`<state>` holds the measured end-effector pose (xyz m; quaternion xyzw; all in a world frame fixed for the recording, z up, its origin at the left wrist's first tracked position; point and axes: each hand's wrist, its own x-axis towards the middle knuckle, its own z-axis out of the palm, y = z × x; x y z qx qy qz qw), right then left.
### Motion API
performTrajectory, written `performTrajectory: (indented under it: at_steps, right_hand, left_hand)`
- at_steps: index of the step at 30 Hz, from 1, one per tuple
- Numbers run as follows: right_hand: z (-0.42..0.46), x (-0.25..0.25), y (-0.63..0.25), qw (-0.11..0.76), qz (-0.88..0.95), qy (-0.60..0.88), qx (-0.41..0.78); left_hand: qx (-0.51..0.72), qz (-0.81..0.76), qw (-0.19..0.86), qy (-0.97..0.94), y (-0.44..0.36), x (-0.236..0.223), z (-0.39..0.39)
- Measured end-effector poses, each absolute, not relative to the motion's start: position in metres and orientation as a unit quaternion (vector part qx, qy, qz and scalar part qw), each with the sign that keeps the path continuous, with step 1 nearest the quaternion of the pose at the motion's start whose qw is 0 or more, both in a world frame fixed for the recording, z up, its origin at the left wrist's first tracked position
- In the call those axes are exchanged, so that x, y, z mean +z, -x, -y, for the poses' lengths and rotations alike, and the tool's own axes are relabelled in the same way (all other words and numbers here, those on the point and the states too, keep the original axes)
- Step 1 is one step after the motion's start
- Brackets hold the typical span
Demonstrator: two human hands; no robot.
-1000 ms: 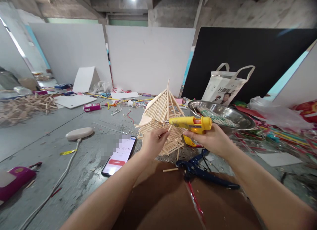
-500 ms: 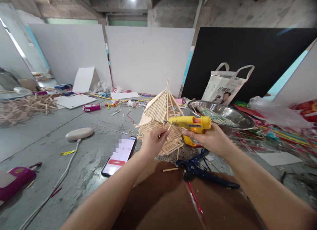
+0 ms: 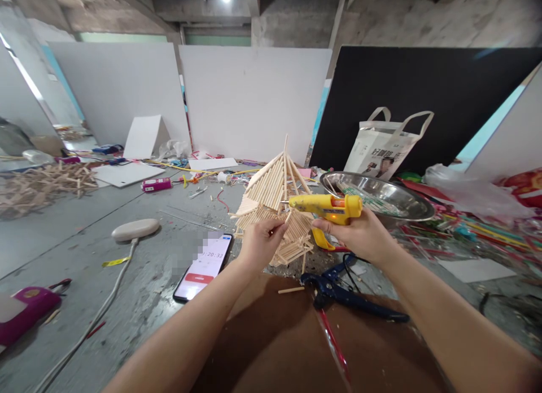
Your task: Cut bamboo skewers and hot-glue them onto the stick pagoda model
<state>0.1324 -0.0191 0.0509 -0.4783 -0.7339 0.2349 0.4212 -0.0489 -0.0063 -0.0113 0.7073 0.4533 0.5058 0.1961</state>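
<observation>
My right hand (image 3: 359, 235) grips a yellow hot glue gun (image 3: 324, 206), its metal nozzle pointing left just above my left fingertips. Between the thumb and fingers of my left hand (image 3: 265, 240) is a short wooden stick (image 3: 288, 217), pinched with its upper end near the nozzle. Behind both hands stands a small model tower (image 3: 269, 184) of pale wooden sticks, with tiered, sloping roofs and a thin spike on top. My left hand and the glue gun cover part of its lower tier. Whether the stick touches the model, I cannot tell.
Blue-handled cutters (image 3: 339, 291) and a loose stick (image 3: 291, 290) lie on a brown board (image 3: 262, 348). A phone (image 3: 205, 266) lies left of my left hand. At the right are a steel bowl (image 3: 419, 209) and a paper bag (image 3: 372, 147). A stick pile (image 3: 46, 184) lies far left.
The glue gun's nozzle has lifted slightly and drawn a little away from the tip of the stick. My left hand has barely moved.
</observation>
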Motion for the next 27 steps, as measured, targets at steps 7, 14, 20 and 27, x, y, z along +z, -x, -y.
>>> performTrajectory:
  at_steps: [7, 14, 20, 27]
  right_hand:
    - [0.022, 0.054, -0.129, 0.437, 0.71, 0.489, 0.255]
    - [0.02, 0.05, -0.131, 0.452, 0.711, 0.467, 0.268]
    - [0.022, 0.051, -0.132, 0.438, 0.712, 0.476, 0.273]
    - [0.021, 0.049, -0.136, 0.433, 0.721, 0.48, 0.25]
  left_hand:
    - [0.524, -0.483, 0.319, -0.625, 0.052, -0.005, 0.0]
    - [0.559, -0.476, 0.318, -0.6, 0.053, -0.012, -0.005]
    - [0.574, -0.471, 0.316, -0.591, 0.052, -0.016, -0.003]
    - [0.583, -0.462, 0.344, -0.573, 0.049, -0.016, -0.001]
